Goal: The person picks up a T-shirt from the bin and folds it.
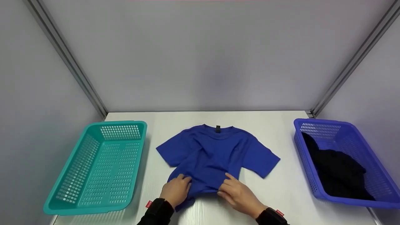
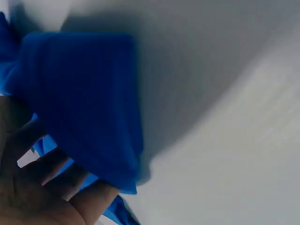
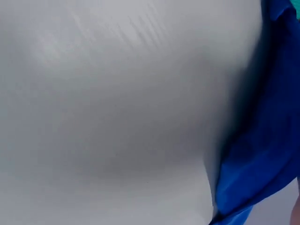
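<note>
Blue crew-neck T-shirt [image 1: 215, 156] lay between the teal basket [image 1: 90, 210] at nine o'clock and purple basket [image 1: 353, 150] at three, sleeves spread. Your left hand [image 1: 176, 189] pinched its hem at seven, your right hand [image 1: 237, 194] at five, fingers partly curled; its rumpled body seemed left to flatten.

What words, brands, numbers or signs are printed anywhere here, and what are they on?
None can be read.
Left red tag, on the left black wristband: too small to read.
Right red tag, on the right black wristband: too small to read.
Black neck label, in the blue T-shirt: too small to read.
</note>
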`<action>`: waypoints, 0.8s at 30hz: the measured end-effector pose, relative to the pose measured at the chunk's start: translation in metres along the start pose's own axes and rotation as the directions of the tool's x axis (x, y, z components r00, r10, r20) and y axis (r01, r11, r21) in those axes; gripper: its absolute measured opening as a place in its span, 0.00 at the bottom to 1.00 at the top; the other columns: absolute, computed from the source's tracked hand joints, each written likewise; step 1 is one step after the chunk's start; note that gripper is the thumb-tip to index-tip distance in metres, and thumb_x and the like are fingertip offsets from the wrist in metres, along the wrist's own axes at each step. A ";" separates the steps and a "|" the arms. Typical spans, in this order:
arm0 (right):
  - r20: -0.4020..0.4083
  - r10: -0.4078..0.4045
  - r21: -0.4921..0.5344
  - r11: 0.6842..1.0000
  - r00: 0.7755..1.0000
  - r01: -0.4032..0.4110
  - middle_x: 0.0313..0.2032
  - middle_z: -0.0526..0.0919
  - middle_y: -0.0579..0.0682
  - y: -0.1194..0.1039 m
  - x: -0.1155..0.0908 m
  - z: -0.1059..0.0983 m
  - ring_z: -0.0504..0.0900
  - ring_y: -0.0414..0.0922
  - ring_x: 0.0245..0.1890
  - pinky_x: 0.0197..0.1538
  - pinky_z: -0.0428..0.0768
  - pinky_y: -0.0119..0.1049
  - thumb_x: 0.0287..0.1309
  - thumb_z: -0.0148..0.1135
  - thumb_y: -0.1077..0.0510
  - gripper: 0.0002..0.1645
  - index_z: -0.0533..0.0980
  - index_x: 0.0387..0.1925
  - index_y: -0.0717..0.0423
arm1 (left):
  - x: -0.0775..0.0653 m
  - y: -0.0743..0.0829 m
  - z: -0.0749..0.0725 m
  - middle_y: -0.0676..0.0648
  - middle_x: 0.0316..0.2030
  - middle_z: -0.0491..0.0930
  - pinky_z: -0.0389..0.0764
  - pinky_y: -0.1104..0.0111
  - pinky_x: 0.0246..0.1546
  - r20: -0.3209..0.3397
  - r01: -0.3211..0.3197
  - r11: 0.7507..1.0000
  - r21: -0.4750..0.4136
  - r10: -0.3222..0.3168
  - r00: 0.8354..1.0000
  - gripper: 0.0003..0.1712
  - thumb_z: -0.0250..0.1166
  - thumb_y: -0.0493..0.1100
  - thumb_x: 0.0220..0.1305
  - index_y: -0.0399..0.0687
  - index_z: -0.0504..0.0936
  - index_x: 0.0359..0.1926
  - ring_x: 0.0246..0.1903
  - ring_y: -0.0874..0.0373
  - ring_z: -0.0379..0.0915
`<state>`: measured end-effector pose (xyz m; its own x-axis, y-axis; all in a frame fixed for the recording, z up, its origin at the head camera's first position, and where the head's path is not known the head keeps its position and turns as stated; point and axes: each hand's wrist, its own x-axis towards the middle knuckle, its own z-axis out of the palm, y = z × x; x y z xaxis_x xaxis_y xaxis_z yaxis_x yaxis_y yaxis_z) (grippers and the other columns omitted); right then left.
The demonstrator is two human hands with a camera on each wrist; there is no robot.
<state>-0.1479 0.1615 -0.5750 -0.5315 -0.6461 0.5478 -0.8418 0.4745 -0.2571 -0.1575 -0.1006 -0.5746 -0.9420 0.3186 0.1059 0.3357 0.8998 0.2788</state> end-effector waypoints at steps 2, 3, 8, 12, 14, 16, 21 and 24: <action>-0.030 -0.006 0.069 0.998 1.000 0.008 0.26 0.68 0.36 -0.002 -0.004 -0.006 0.68 0.29 0.27 0.47 0.75 0.32 0.55 0.63 0.61 0.08 0.72 0.27 0.47 | 0.002 -0.005 -0.002 0.43 0.40 0.77 0.77 0.51 0.27 -0.011 0.033 0.999 -0.012 -0.033 0.999 0.14 0.58 0.46 0.63 0.45 0.81 0.46 0.35 0.44 0.77; -0.031 -0.016 0.095 0.995 0.999 0.018 0.26 0.68 0.36 -0.003 -0.007 -0.008 0.67 0.28 0.27 0.41 0.74 0.26 0.55 0.63 0.62 0.09 0.71 0.27 0.47 | 0.003 -0.008 -0.003 0.43 0.40 0.76 0.77 0.50 0.27 -0.013 0.052 0.999 -0.012 -0.052 0.999 0.14 0.58 0.46 0.64 0.44 0.81 0.46 0.35 0.42 0.76; 0.050 -0.059 0.223 0.974 0.997 0.046 0.24 0.65 0.36 -0.007 -0.021 -0.017 0.62 0.27 0.24 0.29 0.62 0.15 0.56 0.61 0.63 0.12 0.69 0.25 0.46 | 0.006 -0.026 -0.004 0.37 0.48 0.72 0.75 0.44 0.31 -0.007 0.159 0.987 0.038 -0.158 0.987 0.18 0.57 0.48 0.64 0.43 0.78 0.49 0.43 0.32 0.71; 0.194 -0.010 0.309 0.949 0.981 -0.052 0.21 0.64 0.36 -0.007 -0.029 -0.017 0.62 0.26 0.22 0.27 0.62 0.15 0.61 0.57 0.61 0.14 0.68 0.21 0.45 | 0.008 -0.035 -0.008 0.34 0.58 0.67 0.70 0.40 0.44 0.035 0.226 0.973 0.051 -0.228 0.973 0.22 0.55 0.49 0.66 0.43 0.75 0.56 0.54 0.27 0.61; 0.244 0.043 0.300 0.947 0.969 -0.117 0.21 0.68 0.36 -0.005 -0.033 -0.015 0.65 0.26 0.22 0.27 0.65 0.17 0.63 0.55 0.60 0.13 0.70 0.22 0.46 | 0.008 -0.033 -0.008 0.34 0.59 0.67 0.66 0.40 0.49 0.011 0.211 0.976 0.060 -0.212 0.977 0.23 0.56 0.48 0.64 0.41 0.75 0.56 0.56 0.27 0.59; 0.239 0.120 0.249 0.952 0.964 -0.180 0.24 0.74 0.37 -0.002 -0.035 -0.013 0.71 0.27 0.26 0.30 0.71 0.21 0.63 0.55 0.59 0.10 0.75 0.26 0.47 | 0.009 -0.026 -0.006 0.35 0.56 0.69 0.65 0.41 0.50 -0.064 0.153 0.984 0.093 -0.147 0.987 0.22 0.58 0.46 0.61 0.40 0.76 0.54 0.56 0.30 0.61; 0.153 0.272 -0.030 0.962 0.950 -0.270 0.51 0.79 0.50 0.019 -0.038 -0.012 0.75 0.48 0.53 0.54 0.72 0.45 0.59 0.57 0.64 0.13 0.77 0.47 0.54 | 0.007 0.014 0.008 0.41 0.48 0.72 0.70 0.46 0.43 -0.167 -0.046 0.982 0.182 0.077 0.983 0.21 0.63 0.50 0.53 0.47 0.78 0.48 0.49 0.38 0.67; 0.257 0.342 -0.169 0.937 0.904 -0.306 0.64 0.66 0.53 0.037 -0.037 -0.015 0.60 0.58 0.64 0.62 0.59 0.55 0.58 0.58 0.64 0.26 0.70 0.60 0.53 | -0.001 0.038 0.018 0.42 0.53 0.70 0.64 0.38 0.46 0.038 -0.081 0.989 0.124 0.077 0.996 0.32 0.62 0.62 0.53 0.55 0.74 0.57 0.55 0.35 0.61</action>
<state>-0.1577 0.2119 -0.5927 -0.7923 -0.5755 0.2028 -0.6101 0.7434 -0.2740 -0.1442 -0.0611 -0.5812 -0.9128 0.3982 0.0904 0.4078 0.9008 0.1490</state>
